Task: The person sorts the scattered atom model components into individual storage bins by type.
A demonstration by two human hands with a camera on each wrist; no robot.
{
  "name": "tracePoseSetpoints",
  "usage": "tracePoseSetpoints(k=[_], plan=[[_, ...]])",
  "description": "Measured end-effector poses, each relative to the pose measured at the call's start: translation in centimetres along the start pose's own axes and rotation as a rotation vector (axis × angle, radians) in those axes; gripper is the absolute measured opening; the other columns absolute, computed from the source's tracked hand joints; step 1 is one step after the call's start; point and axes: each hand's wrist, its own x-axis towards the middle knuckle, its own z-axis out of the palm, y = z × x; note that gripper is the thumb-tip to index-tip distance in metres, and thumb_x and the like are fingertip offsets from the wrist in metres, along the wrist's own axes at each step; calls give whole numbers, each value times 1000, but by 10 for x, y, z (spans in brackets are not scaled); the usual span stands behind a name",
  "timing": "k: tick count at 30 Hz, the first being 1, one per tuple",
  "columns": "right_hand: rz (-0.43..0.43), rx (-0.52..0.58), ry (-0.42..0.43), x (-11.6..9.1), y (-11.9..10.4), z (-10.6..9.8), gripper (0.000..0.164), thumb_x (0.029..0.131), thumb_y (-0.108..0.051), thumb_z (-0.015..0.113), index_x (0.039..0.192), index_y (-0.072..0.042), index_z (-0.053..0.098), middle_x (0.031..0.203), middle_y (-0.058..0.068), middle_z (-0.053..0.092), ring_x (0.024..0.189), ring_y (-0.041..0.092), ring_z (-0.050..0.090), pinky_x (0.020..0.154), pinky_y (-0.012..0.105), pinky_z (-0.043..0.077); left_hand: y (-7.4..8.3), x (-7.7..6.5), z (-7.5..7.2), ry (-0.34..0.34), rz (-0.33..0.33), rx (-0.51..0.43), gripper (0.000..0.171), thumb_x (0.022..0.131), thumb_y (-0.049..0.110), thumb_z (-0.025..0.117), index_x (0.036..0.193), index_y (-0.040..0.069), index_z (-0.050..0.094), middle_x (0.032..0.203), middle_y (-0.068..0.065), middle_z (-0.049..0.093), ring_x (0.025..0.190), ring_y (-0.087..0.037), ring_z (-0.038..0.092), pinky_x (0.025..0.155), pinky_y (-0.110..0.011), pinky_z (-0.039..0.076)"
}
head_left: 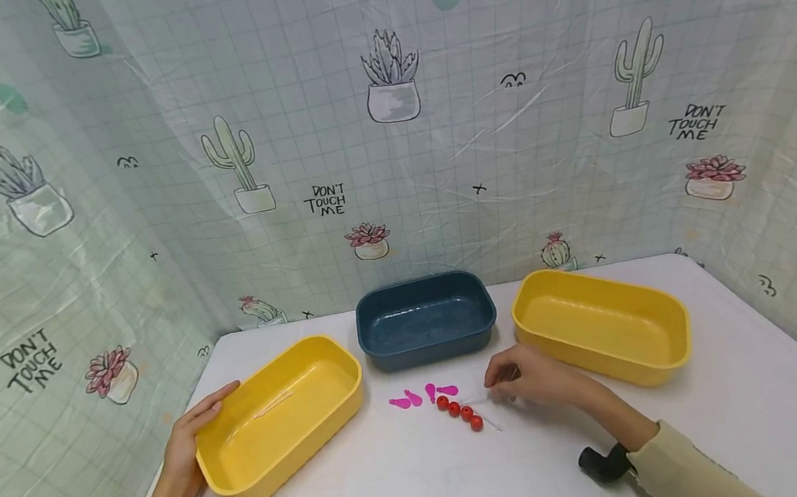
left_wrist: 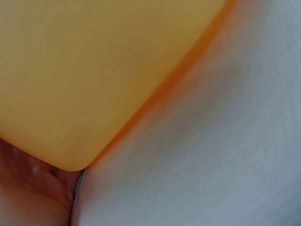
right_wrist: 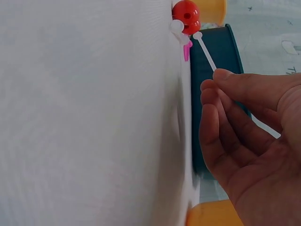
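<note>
The pale sleeve (head_left: 689, 465) of the right arm lies nearest the camera, at about 4 o'clock from the row of four red beads (head_left: 454, 408). From it the bare forearm (head_left: 612, 413) slants toward 10 o'clock, a black wrist mount (head_left: 604, 464) at its near side. The right hand (head_left: 531, 377), between 2 and 3 o'clock of the beads, is palm down, thumb and forefinger pinching a white stick (right_wrist: 205, 51), the other fingers bent. The stick's knobbed tip points to 9 o'clock, near the beads; a second stick (head_left: 490, 420) lies at 4 o'clock. Pink pieces (head_left: 414, 397) sit at 10 o'clock, the blue tray (head_left: 432, 351) near 12, the right yellow tray (head_left: 596, 359) at 2. At 9 o'clock, the left hand (head_left: 194, 432) rests, fingers extended, against the outer end of the left yellow tray (head_left: 303, 449).
</note>
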Motion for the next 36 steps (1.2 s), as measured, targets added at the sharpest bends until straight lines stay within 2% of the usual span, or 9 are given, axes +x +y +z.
tracePoseSetpoints(k=[20, 28, 36], plan=[[-86, -10, 47, -3, -7, -5, 11, 93, -10, 75, 104, -8, 78, 99, 2, 78, 85, 10, 65, 78, 15, 56, 0, 3, 1, 3, -2, 7, 48, 112, 25, 41, 156, 9, 44, 133, 24, 65, 121, 7, 63, 99, -15, 53], [-95, 2, 83, -3, -15, -6, 14, 93, -12, 76, 105, -6, 78, 97, 0, 77, 84, 10, 66, 79, 15, 57, 1, 5, -2, 14, -10, 10, 48, 112, 26, 41, 157, 9, 44, 132, 24, 65, 120, 6, 63, 98, -15, 54], [-85, -7, 130, -6, -21, -7, 14, 93, -9, 76, 107, -6, 78, 97, -1, 77, 84, 10, 67, 78, 15, 57, -4, 5, -3, -14, 12, -29, 47, 112, 22, 41, 155, 7, 45, 133, 22, 66, 122, 5, 63, 99, -16, 53]])
